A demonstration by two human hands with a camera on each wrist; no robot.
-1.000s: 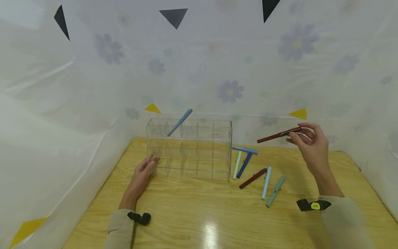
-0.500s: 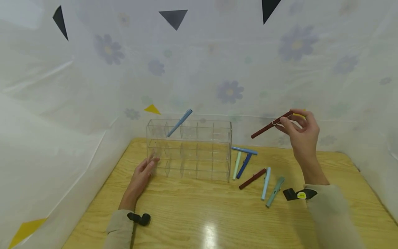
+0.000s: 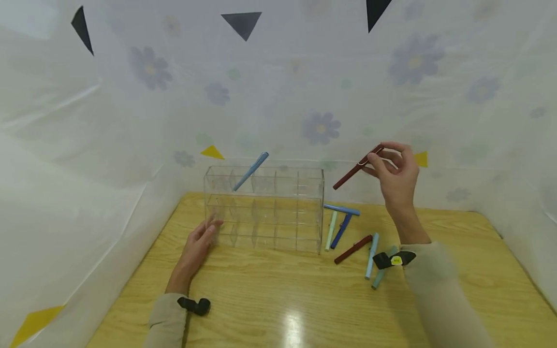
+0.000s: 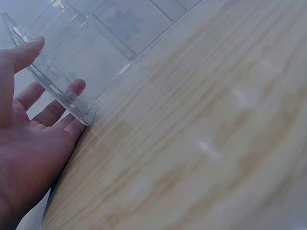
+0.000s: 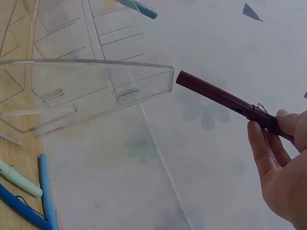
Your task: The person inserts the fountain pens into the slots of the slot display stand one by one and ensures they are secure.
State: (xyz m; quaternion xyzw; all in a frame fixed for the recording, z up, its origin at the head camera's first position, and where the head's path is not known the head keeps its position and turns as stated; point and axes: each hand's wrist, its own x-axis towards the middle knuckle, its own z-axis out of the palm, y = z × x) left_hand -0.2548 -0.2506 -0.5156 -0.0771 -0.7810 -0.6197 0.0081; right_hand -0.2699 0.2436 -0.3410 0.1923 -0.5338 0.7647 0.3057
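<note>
A dark red pen (image 3: pixel 351 172) is in the air just beyond the right end of the clear rack (image 3: pixel 265 197), around the height of its top row. Its long axis slants, the free tip pointing down toward the rack and the clip end lying in the right hand (image 3: pixel 395 176). That hand pinches it between thumb and fingers; gripping so near one end seems meant to leave the rest clear of the fingers. The left hand (image 3: pixel 200 245) is loosely open, touching the rack's left end, probably to steady it. In the rack's top row a blue pen (image 3: pixel 250 173) leans rightward. Six more pens (image 3: pixel 353 249) lie on the table (image 3: pixel 252 299) right of the rack.
</note>
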